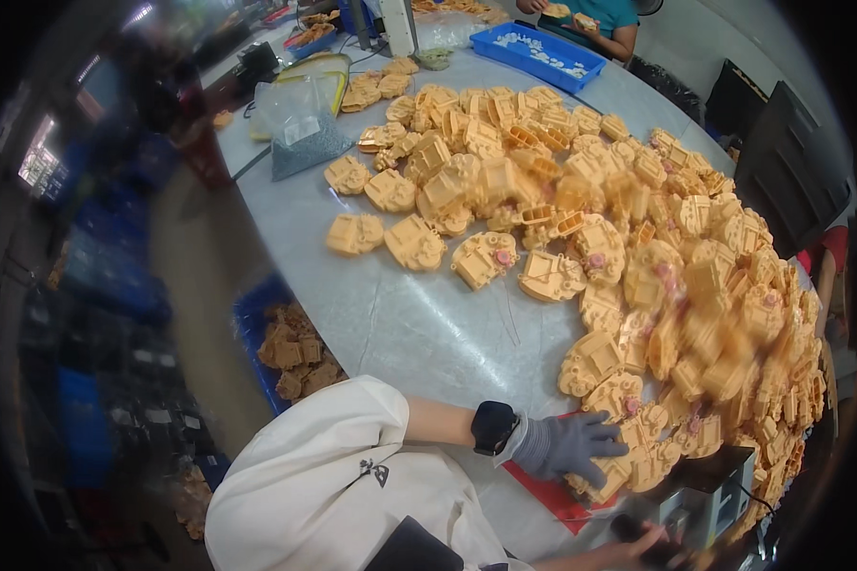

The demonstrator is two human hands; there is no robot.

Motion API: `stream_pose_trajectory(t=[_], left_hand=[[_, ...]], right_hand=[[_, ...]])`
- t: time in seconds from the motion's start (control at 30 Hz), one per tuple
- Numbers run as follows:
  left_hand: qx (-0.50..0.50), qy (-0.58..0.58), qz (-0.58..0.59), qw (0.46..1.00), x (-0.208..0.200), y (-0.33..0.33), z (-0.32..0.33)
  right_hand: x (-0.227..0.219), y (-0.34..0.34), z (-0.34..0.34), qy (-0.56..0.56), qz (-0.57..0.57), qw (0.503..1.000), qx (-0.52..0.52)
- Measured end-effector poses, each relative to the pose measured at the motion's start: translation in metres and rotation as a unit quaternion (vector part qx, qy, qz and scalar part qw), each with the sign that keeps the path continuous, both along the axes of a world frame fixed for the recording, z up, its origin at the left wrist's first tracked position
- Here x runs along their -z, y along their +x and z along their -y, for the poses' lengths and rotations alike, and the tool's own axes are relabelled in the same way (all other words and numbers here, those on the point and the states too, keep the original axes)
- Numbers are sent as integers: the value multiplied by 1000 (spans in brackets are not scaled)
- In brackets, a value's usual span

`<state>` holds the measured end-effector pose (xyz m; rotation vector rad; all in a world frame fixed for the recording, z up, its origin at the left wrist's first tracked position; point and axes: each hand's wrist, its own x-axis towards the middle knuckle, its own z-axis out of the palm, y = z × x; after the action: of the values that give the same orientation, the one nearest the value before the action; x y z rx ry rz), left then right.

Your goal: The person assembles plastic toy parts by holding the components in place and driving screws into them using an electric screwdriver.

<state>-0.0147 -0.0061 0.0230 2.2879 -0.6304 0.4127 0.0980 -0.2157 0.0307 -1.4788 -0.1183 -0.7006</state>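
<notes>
My left hand [567, 447], in a grey glove with a black watch at the wrist, lies with fingers spread over yellow-orange molded plastic parts [645, 466] at the near edge of a large pile. A red sheet or tray [569, 514] shows partly beneath that hand. Low in the picture, my bare right hand [638, 545] is blurred, its fingers closed around a dark, rounded object whose kind I cannot make out. Just beyond it stands a small grey-and-black box-shaped device [724, 495] with a cable.
The pile of orange parts [505, 181] stretches across the grey table [390, 333] and along its right side. Farther off lie a clear bag of grey pellets [305, 143] and a blue tray [543, 57] of white pieces. A co-worker [600, 24] sits opposite. A blue crate [257, 324] holds brownish parts below.
</notes>
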Motion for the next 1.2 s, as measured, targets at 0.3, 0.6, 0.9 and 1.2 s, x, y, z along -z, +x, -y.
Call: stream_pose_trajectory(t=[0.3, 0.6, 0.9, 1.2], left_hand=[[2, 40, -98, 994, -53, -1, -6], [-107, 83, -57, 989, -25, 32, 32], [-55, 55, -40, 996, -25, 30, 24], [-29, 21, -75, 997, -29, 26, 5]], right_hand=[[9, -3, -23, 25, 3, 1000, -14], [5, -15, -23, 29, -1, 999, -29], [3, -20, -35, 58, 13, 998, -24], [0, -16, -44, 69, 21, 997, -28]])
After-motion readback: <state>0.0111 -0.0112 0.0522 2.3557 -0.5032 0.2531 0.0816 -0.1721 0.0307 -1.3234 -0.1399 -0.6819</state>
